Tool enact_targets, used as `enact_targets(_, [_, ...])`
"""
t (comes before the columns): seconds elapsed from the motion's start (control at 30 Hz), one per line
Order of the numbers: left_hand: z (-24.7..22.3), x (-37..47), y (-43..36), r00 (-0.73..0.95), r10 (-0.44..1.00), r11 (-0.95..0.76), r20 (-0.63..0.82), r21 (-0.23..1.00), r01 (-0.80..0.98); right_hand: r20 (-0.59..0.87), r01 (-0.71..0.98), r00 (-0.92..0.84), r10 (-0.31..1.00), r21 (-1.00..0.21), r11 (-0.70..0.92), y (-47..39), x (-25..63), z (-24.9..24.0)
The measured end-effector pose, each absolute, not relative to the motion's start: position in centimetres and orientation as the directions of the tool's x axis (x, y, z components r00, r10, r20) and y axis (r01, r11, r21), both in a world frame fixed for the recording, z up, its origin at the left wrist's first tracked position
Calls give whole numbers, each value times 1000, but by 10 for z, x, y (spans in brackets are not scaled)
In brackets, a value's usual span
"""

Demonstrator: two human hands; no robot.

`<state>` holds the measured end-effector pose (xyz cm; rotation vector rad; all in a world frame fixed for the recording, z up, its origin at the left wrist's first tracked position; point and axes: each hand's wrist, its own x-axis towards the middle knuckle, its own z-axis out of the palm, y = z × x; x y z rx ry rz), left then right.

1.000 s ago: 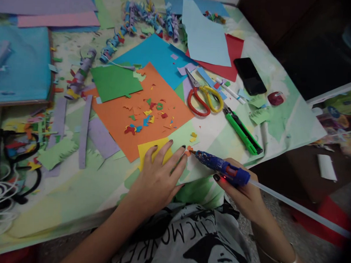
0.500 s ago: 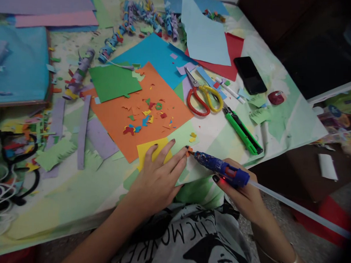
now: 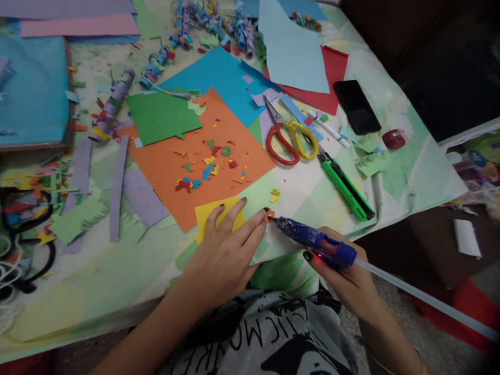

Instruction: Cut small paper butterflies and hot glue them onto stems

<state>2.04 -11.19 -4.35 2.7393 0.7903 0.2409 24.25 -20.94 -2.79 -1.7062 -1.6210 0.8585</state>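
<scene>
My left hand lies with its fingers spread over a yellow paper at the table's front edge. Its index fingertip touches a small orange paper flower. My right hand is wrapped round a blue glue gun, which has a red light glowing and a long clear glue stick coming out of its back. The gun's nozzle points left, at the orange flower. Just above the flower lie small yellow paper cutouts.
Scissors, a green cutter and a black phone lie to the right. An orange sheet holds paper scraps. Paper-curl rolls lie behind; white cables and black-handled scissors are at left.
</scene>
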Motion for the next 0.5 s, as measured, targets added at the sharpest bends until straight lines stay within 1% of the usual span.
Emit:
enact_targets(0.17, [-44,20,-112,834,544,-809,90,320,493,-23,589,79,997,-806,-65,-210,242,-30])
enact_targets(0.4, [-44,21,-112,831,549,-808,92,314,499,-32,581,45,999,-812,-52,-209,240,-23])
enact_targets(0.5, [-44,20,-111,833,546,-810,86,307,499,-31,584,121,992,-806,-96,-220,241,-27])
